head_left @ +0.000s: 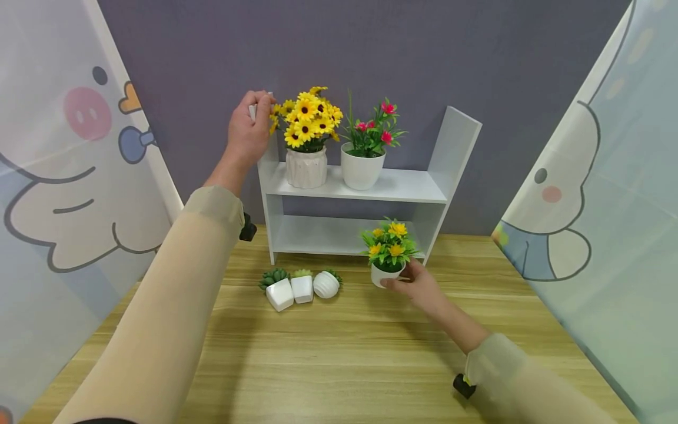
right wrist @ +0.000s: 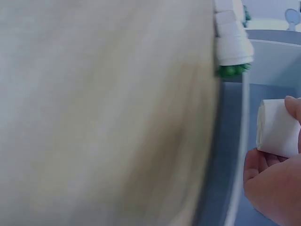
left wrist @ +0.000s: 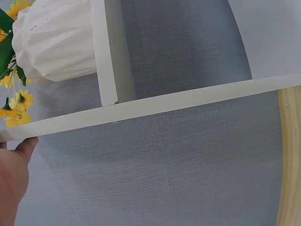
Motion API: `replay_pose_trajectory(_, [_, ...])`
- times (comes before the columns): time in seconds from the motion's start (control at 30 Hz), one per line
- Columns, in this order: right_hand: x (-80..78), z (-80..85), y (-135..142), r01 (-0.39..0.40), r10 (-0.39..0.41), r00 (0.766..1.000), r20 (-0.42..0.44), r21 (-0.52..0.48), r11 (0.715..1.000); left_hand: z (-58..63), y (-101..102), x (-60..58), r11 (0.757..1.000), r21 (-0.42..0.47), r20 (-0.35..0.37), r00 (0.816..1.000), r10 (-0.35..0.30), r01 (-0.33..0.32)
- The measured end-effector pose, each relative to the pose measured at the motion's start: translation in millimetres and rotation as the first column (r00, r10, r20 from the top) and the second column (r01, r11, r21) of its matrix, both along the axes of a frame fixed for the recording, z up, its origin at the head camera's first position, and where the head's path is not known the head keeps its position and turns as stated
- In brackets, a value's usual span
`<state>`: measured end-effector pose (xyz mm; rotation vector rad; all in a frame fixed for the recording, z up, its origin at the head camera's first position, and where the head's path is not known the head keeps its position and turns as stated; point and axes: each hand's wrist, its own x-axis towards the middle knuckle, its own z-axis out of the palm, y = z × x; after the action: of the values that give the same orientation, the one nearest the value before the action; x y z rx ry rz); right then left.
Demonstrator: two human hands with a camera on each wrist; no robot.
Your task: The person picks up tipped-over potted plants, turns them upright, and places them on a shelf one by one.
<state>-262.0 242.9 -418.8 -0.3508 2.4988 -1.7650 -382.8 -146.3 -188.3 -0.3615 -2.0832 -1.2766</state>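
My left hand (head_left: 248, 131) grips the upper end of the left side panel of a white two-tier shelf (head_left: 410, 184). In the left wrist view, its thumb and fingers lie at the panel's edge (left wrist: 155, 104). Low at the right front of the shelf, my right hand (head_left: 424, 290) holds a small white pot (right wrist: 280, 128) with yellow-orange flowers (head_left: 393, 242), fingers and thumb round its sides. The pot stays upright, overlapping the lower tier's front edge in the head view.
A ribbed pot of sunflowers (head_left: 306, 168) and a white pot with red flowers (head_left: 362, 168) stand on the upper tier. Several small succulents in white pots (head_left: 302, 290) lie tipped over on the wooden table (head_left: 318, 365). Cartoon-printed curtains (head_left: 47, 147) hang at both sides.
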Motion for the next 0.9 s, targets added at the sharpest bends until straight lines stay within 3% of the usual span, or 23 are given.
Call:
replay_pose_trajectory(0.2, [-1.6,38.5,12.3,0.041,-0.04,0.993,-0.113,0.001,0.999,0.3,1.8,0.9,1.0,-0.007,0.008,1.0,0.02,-0.02])
replay_pose_trajectory(0.43, [-6.8,76.2,26.6,0.081,-0.096,0.978,-0.186,-0.085,0.993,1.9,4.4,2.2,0.999,-0.024,-0.001,0.999,0.034,-0.034])
replay_pose_trajectory(0.9, [-27.2,120.8,31.7,0.273,-0.262,0.923,-0.283,0.001,0.962,0.8,3.6,5.0,0.999,-0.021,0.0,0.999,0.043,-0.043])
